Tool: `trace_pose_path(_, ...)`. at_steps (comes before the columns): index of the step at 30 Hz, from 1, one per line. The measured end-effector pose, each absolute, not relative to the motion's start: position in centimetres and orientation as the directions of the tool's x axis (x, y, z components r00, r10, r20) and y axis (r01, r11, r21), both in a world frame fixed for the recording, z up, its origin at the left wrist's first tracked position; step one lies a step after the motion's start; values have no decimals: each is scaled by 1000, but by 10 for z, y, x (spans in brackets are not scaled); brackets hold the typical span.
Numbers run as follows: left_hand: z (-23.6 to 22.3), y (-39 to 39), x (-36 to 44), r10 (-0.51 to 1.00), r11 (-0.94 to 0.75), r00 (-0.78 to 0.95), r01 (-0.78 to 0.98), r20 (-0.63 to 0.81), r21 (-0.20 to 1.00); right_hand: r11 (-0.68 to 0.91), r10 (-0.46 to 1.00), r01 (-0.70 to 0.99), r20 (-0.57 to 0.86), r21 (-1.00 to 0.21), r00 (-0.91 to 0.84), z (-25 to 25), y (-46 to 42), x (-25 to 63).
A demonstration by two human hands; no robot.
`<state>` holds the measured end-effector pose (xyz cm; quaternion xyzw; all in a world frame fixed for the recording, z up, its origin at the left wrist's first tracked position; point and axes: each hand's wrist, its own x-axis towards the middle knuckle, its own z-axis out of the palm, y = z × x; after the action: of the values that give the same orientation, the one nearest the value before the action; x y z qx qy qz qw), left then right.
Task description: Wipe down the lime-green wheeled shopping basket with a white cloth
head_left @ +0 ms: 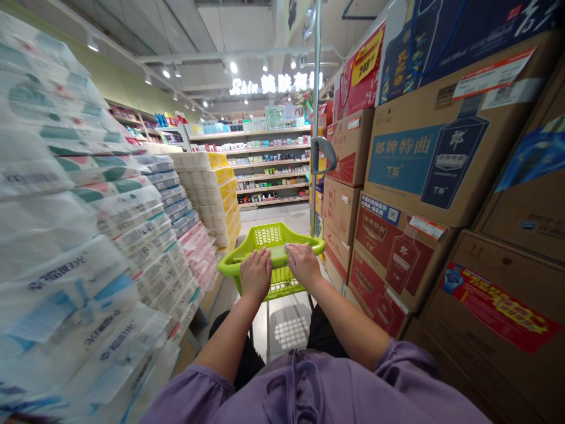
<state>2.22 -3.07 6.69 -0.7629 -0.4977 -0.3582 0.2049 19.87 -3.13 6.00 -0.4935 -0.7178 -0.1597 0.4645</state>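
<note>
Lilac blouse (309, 391), worn by the person, fills the bottom edge of the view, just behind the lime-green shopping cart (260, 235). Right of the cart: a wall of stacked cardboard liquor cartons (415, 141), printed 郎牌特曲 T6. Left of the cart: tall stacks of plastic-wrapped tissue packs (57, 235). Far beyond the cart: retail shelving (271, 171) of small boxed goods, below an illuminated shop sign (273, 83). Ahead of the cart, to its left: wrapped paper rolls (212, 188) with yellow bands. Just ahead of the cart, to its right: a vertical metal pole (316, 118). Beneath the cart's near edge: dark trousers (233, 347) and a tiled floor (286, 330). On the cart handle (278, 254): left hand (255, 274) and right hand (303, 266), side by side, fingers curled over the bar in a light clench. Risk: the passage is narrow, so a swerve could knock the cart into the pole or cartons, or dislodge the tissue packs.
</note>
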Motion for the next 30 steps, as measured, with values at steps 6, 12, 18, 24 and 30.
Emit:
trace_pose_path(6, 67, -31, 24, 636, -408, 232, 911, 736, 66, 369, 566, 909, 823, -195, -53, 54, -29, 227)
trace_pose_path(12, 68, -31, 19, 643, -417, 252, 907, 724, 56, 272, 643, 934, 766, -232, 3, 60, -23, 221)
trace_pose_path(18, 70, -32, 12, 619, -429, 286, 903, 731, 11, 253, 608, 946, 794, -200, 5, 56, -26, 213)
trace_pose_path(24, 55, -33, -2, 555, -437, 331, 897, 763, -71, 318, 539, 940, 840, -127, -69, 50, -34, 214)
trace_pose_path(30, 56, -28, -23, 539, -300, 162, 954, 826, 8, 305, 553, 918, 832, -254, 46, 54, -27, 217)
